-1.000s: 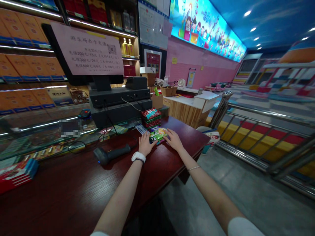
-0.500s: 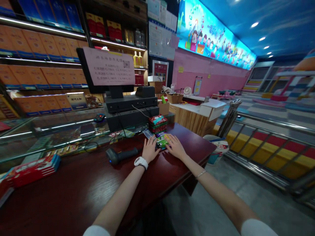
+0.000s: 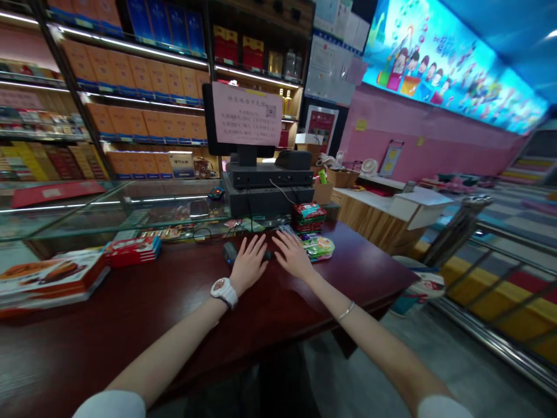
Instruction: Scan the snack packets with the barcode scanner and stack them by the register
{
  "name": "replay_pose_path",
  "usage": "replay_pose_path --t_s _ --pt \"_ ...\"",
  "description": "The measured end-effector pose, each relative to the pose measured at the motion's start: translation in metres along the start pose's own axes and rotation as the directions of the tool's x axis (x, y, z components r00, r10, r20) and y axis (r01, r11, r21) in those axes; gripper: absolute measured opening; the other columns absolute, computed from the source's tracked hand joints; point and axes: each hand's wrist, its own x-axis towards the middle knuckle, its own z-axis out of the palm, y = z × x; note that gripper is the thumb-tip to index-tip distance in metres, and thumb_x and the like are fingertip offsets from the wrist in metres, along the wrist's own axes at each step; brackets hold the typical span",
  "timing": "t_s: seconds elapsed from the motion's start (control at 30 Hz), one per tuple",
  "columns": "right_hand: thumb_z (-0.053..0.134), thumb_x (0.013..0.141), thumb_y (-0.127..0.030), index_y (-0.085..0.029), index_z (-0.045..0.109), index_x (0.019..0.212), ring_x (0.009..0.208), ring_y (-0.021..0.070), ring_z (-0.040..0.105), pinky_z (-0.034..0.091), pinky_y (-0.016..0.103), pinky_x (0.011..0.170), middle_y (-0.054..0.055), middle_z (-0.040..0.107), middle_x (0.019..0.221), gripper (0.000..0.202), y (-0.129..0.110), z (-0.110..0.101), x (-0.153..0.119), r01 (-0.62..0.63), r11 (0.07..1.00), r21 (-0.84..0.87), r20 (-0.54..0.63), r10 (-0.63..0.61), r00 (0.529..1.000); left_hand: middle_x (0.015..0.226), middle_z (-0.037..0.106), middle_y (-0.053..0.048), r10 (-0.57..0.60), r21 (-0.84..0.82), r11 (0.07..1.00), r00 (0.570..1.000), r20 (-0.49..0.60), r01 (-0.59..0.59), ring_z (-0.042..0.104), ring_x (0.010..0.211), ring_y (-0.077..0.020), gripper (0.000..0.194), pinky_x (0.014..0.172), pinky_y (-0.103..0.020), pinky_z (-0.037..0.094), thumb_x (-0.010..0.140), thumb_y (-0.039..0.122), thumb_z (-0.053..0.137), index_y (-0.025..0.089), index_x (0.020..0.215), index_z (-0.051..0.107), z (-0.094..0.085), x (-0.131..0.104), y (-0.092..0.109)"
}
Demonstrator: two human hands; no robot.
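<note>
My left hand [image 3: 249, 262], fingers spread, is over the black barcode scanner [image 3: 230, 253] and hides much of it. Whether the palm touches the scanner I cannot tell. My right hand [image 3: 292, 254] lies with its fingers apart beside the scanner's handle end, holding nothing. Just right of it is a green snack packet [image 3: 319, 248] on the dark red desk [image 3: 348, 273]. Behind that packet stands a stack of red packets [image 3: 310, 215]. A white watch [image 3: 224, 292] is on my left wrist.
A monitor with a pink handwritten sign [image 3: 247, 116] stands on a black cash drawer [image 3: 267, 197] at the back. Red boxes [image 3: 133, 249] and larger orange-white boxes [image 3: 52, 276] lie at left by the glass case [image 3: 104, 215]. A bucket [image 3: 420, 284] and metal railing [image 3: 517, 267] are at right.
Both hands have moved left, away from the green packet; my left hand is now over the scanner. The packet lies uncovered. The view has turned left.
</note>
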Motion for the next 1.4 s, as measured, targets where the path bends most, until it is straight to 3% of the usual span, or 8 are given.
replay_pose_path --t_s 0.4,0.7,1.0,1.13,1.27,1.4 --pt "0.043 0.095 -0.028 -0.018 0.049 0.141 0.141 0.0255 0.037 0.027 0.048 0.118 0.008 0.043 0.152 0.047 -0.111 0.038 0.067 0.126 0.973 0.196 -0.015 -0.125 0.992 0.157 0.033 -0.009 -0.283 0.127 0.95 0.959 -0.035 0.285 0.031 0.145 -0.0279 0.049 0.122 -0.052 0.018 0.093 0.035 0.043 0.017 0.138 0.051 -0.061 -0.086 -0.08" --pt "0.045 0.094 -0.027 -0.021 0.047 0.143 0.141 0.0241 0.037 0.026 0.048 0.119 0.009 0.044 0.151 0.049 -0.198 0.064 0.098 0.188 0.913 0.362 -0.007 -0.2 0.98 0.156 0.036 -0.009 -0.507 0.137 0.842 0.852 -0.128 0.521 0.033 0.144 -0.0287 0.048 0.122 -0.052 0.015 0.091 0.036 0.045 0.02 0.137 0.05 -0.094 -0.144 -0.14" --pt "0.047 0.093 -0.028 -0.016 0.044 0.143 0.142 0.0276 0.035 0.028 0.049 0.118 0.013 0.039 0.154 0.051 -0.279 0.1 0.118 0.195 0.868 0.458 0.019 -0.228 0.973 0.153 0.04 -0.009 -0.6 0.197 0.734 0.757 -0.259 0.65 0.031 0.145 -0.0275 0.045 0.122 -0.052 0.014 0.089 0.034 0.049 0.021 0.131 0.054 -0.137 -0.193 -0.204" --pt "0.049 0.092 -0.029 -0.018 0.04 0.145 0.142 0.0291 0.034 0.03 0.051 0.116 0.015 0.036 0.155 0.056 -0.314 0.119 0.13 0.173 0.848 0.5 0.021 -0.212 0.977 0.15 0.044 -0.009 -0.631 0.159 0.682 0.684 -0.366 0.714 0.034 0.142 -0.0261 0.04 0.122 -0.049 0.018 0.089 0.034 0.048 0.022 0.126 0.058 -0.147 -0.214 -0.236" --pt "0.05 0.091 -0.031 -0.022 0.035 0.148 0.142 0.0309 0.035 0.033 0.055 0.113 0.015 0.038 0.153 0.06 -0.346 0.132 0.142 0.122 0.818 0.562 0.018 -0.159 0.987 0.148 0.046 -0.01 -0.7 0.117 0.59 0.579 -0.418 0.799 0.039 0.139 -0.0267 0.038 0.121 -0.051 0.019 0.089 0.034 0.048 0.023 0.123 0.059 -0.15 -0.236 -0.265" --pt "0.05 0.09 -0.033 -0.021 0.035 0.148 0.141 0.0316 0.036 0.033 0.052 0.113 0.015 0.036 0.154 0.061 -0.369 0.142 0.149 0.086 0.815 0.573 0.065 -0.15 0.986 0.147 0.046 -0.013 -0.749 0.09 0.498 0.48 -0.456 0.862 0.039 0.139 -0.0284 0.039 0.12 -0.054 0.019 0.09 0.035 0.047 0.02 0.124 0.058 -0.154 -0.255 -0.285"
